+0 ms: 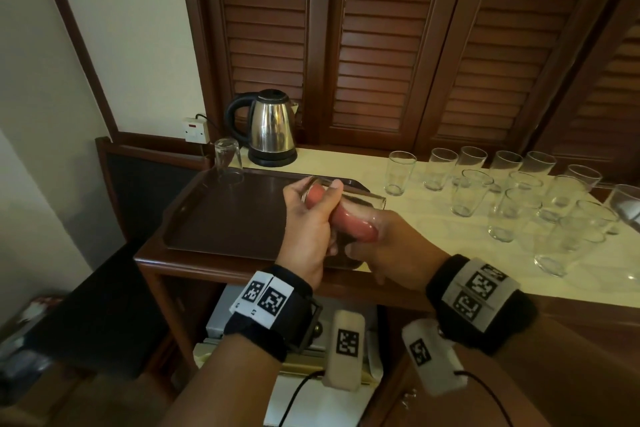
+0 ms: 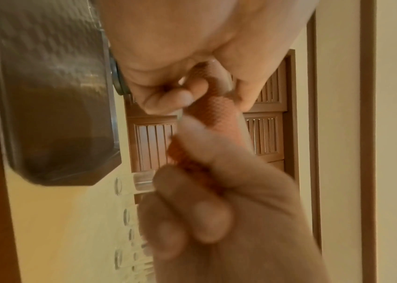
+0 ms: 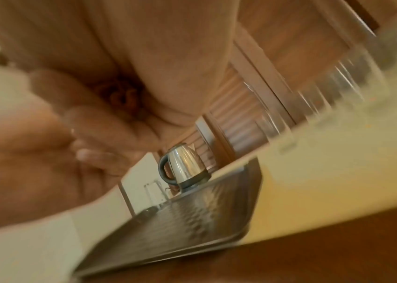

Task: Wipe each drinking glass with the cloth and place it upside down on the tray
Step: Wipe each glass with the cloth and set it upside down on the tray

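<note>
Above the brown tray (image 1: 225, 218) my left hand (image 1: 317, 218) grips a clear drinking glass (image 1: 367, 199) that lies on its side, its mouth toward the right. My right hand (image 1: 384, 243) holds a rolled orange cloth (image 1: 351, 220) that is pushed inside this glass. The left wrist view shows the cloth (image 2: 216, 109) running from my left hand's fingers (image 2: 168, 97) down into the curled right hand (image 2: 216, 210). One glass (image 1: 228, 161) stands upside down at the tray's far left corner. In the blurred right wrist view the cloth (image 3: 122, 95) is bunched in my fist.
Several upright glasses (image 1: 502, 204) crowd the pale tabletop to the right of the tray. A steel kettle (image 1: 272, 125) stands behind the tray, near a wall socket (image 1: 195, 130). Louvred wooden doors (image 1: 381, 45) back the table. A dark chair (image 1: 145, 191) is on the left.
</note>
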Action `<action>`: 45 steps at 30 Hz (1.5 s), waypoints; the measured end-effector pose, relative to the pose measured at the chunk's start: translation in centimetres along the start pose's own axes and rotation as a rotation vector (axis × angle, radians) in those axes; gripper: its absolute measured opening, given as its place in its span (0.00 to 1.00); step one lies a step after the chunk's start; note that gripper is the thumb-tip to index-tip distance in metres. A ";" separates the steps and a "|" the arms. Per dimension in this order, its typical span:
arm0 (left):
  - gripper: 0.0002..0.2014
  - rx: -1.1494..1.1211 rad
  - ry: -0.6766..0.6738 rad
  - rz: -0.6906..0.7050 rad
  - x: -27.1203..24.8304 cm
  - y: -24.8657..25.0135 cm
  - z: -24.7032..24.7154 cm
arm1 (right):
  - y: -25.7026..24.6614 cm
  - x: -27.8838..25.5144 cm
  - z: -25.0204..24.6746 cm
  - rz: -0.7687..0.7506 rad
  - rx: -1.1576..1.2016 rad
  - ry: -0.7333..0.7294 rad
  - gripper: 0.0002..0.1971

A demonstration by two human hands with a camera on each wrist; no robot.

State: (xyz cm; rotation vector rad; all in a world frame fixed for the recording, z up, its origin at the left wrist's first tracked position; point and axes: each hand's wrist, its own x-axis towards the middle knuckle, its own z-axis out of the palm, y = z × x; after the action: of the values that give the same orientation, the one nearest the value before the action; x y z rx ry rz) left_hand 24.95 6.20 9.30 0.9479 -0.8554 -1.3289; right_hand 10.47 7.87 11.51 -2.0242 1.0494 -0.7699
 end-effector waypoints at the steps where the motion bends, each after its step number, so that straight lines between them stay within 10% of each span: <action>1: 0.18 0.032 0.011 -0.043 0.1 0.1 -0.1 | 0.1 0.2 0.0 -0.088 -0.292 0.014 0.31; 4: 0.18 0.014 0.036 -0.087 0.2 0.0 -0.3 | 0.6 0.5 0.9 -0.219 -0.639 0.001 0.41; 9: 0.25 -0.147 0.003 0.035 -0.3 -0.7 -0.1 | -0.6 0.0 0.9 0.036 0.229 -0.042 0.26; 15: 0.20 -0.008 0.041 -0.078 0.1 -0.1 -0.8 | 0.1 0.4 1.3 -0.156 -0.728 -0.073 0.43; 21: 0.15 -0.106 0.022 0.059 -0.5 -0.6 -0.7 | -0.9 0.1 1.5 0.000 0.243 -0.064 0.26; 26: 0.21 0.027 0.069 -0.067 -0.2 -0.2 -0.8 | 0.5 0.7 1.4 -0.162 -0.728 -0.063 0.44; 32: 0.20 -0.095 0.025 0.062 -0.6 -1.0 -0.5 | -0.5 0.1 1.4 0.034 0.264 -0.052 0.27; 38: 0.20 0.086 0.055 -0.052 0.3 -0.3 -1.3 | 0.6 1.3 1.4 -0.150 -0.634 -0.087 0.45; 43: 0.22 -0.075 0.004 0.061 0.3 -0.3 -1.1 | -0.4 1.1 1.1 0.060 0.232 -0.060 0.26; 45: 0.23 0.045 -0.007 0.031 0.5 -0.2 -1.4 | 0.1 1.2 1.0 0.068 0.156 -0.036 0.28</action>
State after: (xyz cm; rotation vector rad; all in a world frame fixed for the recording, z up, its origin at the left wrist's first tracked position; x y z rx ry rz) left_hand 26.15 5.77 8.54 0.9621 -0.9049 -1.2915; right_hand 11.73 7.09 11.07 -1.8546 1.0003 -0.7532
